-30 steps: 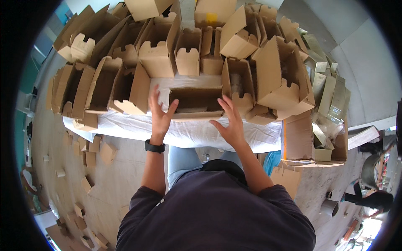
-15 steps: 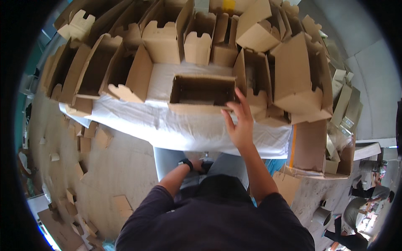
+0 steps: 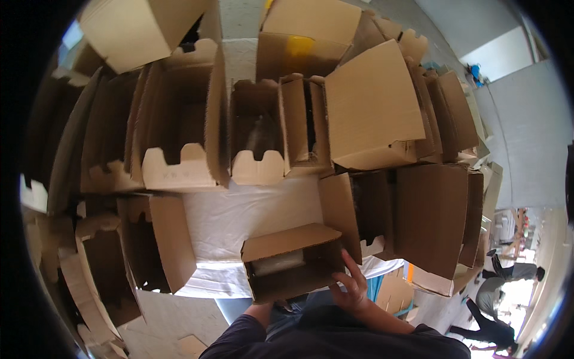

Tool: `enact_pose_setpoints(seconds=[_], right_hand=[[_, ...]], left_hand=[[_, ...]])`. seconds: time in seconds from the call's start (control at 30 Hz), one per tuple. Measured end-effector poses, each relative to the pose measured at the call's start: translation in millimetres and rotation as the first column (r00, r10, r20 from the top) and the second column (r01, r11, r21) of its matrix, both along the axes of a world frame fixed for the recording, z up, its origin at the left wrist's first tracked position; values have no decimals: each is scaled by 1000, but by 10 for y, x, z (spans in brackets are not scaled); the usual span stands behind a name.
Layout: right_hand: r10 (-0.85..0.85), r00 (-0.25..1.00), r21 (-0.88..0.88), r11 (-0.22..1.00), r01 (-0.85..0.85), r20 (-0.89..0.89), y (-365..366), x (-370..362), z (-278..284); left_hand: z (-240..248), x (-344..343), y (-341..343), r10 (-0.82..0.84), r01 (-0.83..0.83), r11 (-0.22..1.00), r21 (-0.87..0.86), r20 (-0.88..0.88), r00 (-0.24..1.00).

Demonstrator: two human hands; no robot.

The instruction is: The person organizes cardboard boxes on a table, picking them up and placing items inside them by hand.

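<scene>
Right hand [image 3: 351, 288] half-curled against right end of carton [image 3: 292, 242]; left hand [image 3: 283, 306] mostly hidden; both grips unclear

No words or numbers are showing legibly. A faint dark marking [image 3: 177, 175] is standing on the notched front flap [image 3: 174, 169] of an open cardboard box [image 3: 179, 122] in the back row, left of centre, but it is appearing too small and blurred to read.
</scene>
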State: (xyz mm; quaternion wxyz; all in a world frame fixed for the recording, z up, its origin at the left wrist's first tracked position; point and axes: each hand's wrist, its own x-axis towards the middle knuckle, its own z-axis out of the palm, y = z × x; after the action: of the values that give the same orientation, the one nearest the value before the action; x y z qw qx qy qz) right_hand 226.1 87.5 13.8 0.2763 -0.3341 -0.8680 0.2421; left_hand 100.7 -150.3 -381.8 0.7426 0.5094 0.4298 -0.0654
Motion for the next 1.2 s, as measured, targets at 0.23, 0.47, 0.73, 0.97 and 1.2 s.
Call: enact_pose_setpoints(seconds=[0.23, 0.47, 0.73, 0.97, 1.2], right_hand=[[-80, 997, -86, 993, 79, -2, -96, -51, 58], [-54, 991, 41, 997, 59, -119, -63, -52, -19], [-42, 973, 11, 999, 45, -226, -249, 40, 35], [-10, 968, -14, 1000, 7, -250, -473, 245, -127], [-67, 952, -53, 997, 53, -299, -464, 188, -134]], left_hand=[[85, -353, 337, -200, 201, 980, 10, -75, 977], [146, 32, 472, -237, 379, 859, 344, -389, 890], [1947, -57, 241, 521, -253, 455, 854, -24, 853], [3071, -230, -101, 788, -445, -136, 885, 369, 492], [3178, -956, 533, 667, -554, -446, 702, 674, 317]])
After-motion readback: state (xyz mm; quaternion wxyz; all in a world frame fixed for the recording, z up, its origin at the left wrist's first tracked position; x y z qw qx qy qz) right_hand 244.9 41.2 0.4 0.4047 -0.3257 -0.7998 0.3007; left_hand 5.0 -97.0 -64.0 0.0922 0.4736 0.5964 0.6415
